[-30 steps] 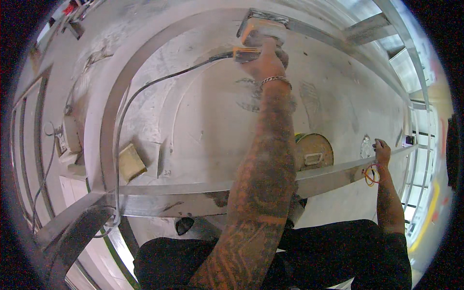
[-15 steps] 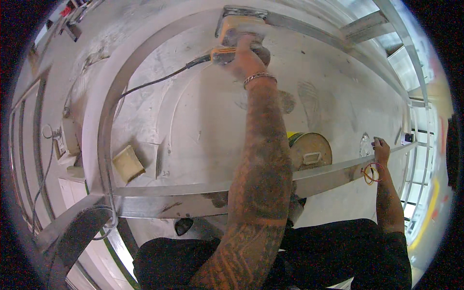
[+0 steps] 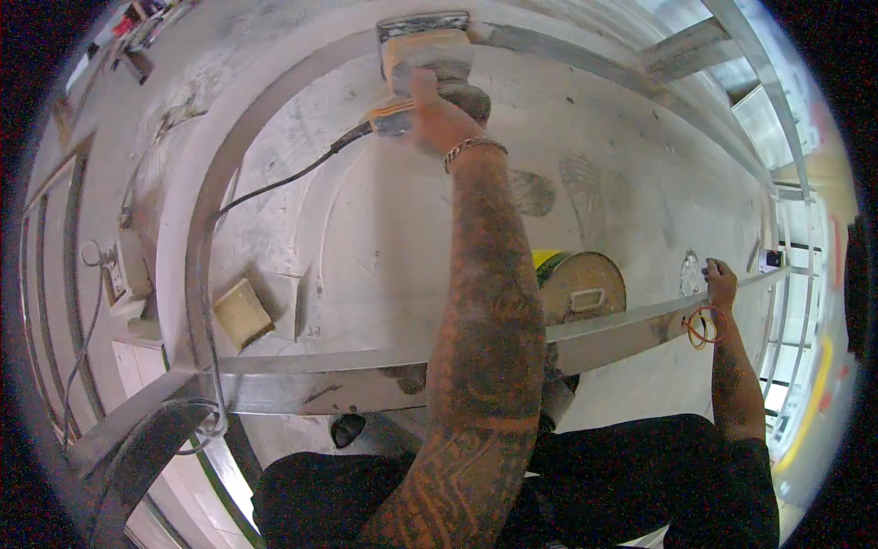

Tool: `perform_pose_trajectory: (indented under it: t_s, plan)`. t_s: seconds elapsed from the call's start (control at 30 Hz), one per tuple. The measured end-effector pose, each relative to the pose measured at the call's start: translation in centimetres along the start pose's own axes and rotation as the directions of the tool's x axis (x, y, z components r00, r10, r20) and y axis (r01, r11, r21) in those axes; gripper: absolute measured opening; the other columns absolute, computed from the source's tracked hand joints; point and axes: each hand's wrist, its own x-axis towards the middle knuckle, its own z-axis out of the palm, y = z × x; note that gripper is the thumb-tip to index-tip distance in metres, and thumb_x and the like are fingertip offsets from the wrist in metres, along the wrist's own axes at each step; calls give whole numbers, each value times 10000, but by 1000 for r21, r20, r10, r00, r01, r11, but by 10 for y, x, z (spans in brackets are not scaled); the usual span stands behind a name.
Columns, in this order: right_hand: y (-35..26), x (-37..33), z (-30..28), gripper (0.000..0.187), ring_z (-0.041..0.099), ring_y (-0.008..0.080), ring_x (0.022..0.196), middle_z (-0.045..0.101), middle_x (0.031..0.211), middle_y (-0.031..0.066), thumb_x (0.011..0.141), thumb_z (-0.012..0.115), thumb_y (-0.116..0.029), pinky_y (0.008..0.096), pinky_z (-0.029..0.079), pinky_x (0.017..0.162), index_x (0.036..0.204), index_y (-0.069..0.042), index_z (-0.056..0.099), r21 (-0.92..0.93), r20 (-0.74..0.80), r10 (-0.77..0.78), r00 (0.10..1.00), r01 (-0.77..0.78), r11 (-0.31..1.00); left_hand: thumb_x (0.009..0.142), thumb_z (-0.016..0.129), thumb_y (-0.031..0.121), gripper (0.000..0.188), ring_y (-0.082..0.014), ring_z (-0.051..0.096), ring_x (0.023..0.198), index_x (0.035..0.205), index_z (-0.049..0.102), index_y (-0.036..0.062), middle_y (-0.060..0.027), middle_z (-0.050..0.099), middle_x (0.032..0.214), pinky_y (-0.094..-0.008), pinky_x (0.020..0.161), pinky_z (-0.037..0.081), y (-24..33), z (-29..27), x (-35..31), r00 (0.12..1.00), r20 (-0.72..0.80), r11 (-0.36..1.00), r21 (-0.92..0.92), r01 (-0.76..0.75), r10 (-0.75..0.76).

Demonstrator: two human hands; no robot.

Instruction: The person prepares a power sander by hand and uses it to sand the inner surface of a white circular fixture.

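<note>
My left hand (image 3: 443,119) is wrapped round an orange-and-grey power sander (image 3: 428,48), its fingers slightly blurred. The sander's flat pad lies against the far bar of a curved metal frame (image 3: 315,377). A black cord (image 3: 291,177) trails from the tool toward the left and crosses the frame. At the right, my right hand (image 3: 721,282) rests by the near rail with its fingers curled in; a dark spot shows at the fingertips, and what they hold, if anything, cannot be made out. Thin red and yellow bands (image 3: 702,328) hang round the right wrist.
A round drum with a handled lid (image 3: 585,291) stands on the floor (image 3: 393,238) inside the frame. A tan block (image 3: 243,314) lies at the left, near a grey cable (image 3: 216,393) on the frame corner. More metal bars (image 3: 690,53) rise at the far right.
My left hand and the sander have shifted left along the far bar, the cord moving with them. My right hand has stayed in place.
</note>
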Motion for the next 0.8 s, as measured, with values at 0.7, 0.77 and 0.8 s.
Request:
perform_pose_trajectory:
  t_s: [0.7, 0.77, 0.8]
  plan:
    - [-10, -4, -1, 333, 600, 147, 680, 705, 826, 88, 902, 584, -291, 288, 472, 642, 1066, -24, 697, -25, 26, -35, 999, 36, 999, 682, 734, 37, 780, -256, 612, 919, 1335, 307, 47, -143, 557, 1119, -386, 771, 544, 12, -3, 20, 998, 32, 999, -16, -44, 44]
    - [-10, -3, -3, 326, 626, 159, 681, 705, 810, 102, 905, 580, -275, 290, 493, 652, 1068, -19, 697, -28, 11, -48, 999, 48, 998, 682, 734, 37, 780, -256, 612, 919, 1335, 308, 47, -143, 557, 1119, -386, 772, 544, 9, -4, 16, 999, 38, 999, -20, -32, 33]
    - [-11, -3, -2, 319, 652, 172, 683, 705, 794, 116, 907, 576, -260, 293, 515, 661, 1070, -13, 697, -25, 4, -65, 998, 65, 998, 681, 735, 37, 781, -256, 612, 920, 1335, 308, 47, -144, 557, 1119, -386, 773, 544, 8, -5, 15, 999, 40, 999, -16, -30, 30]
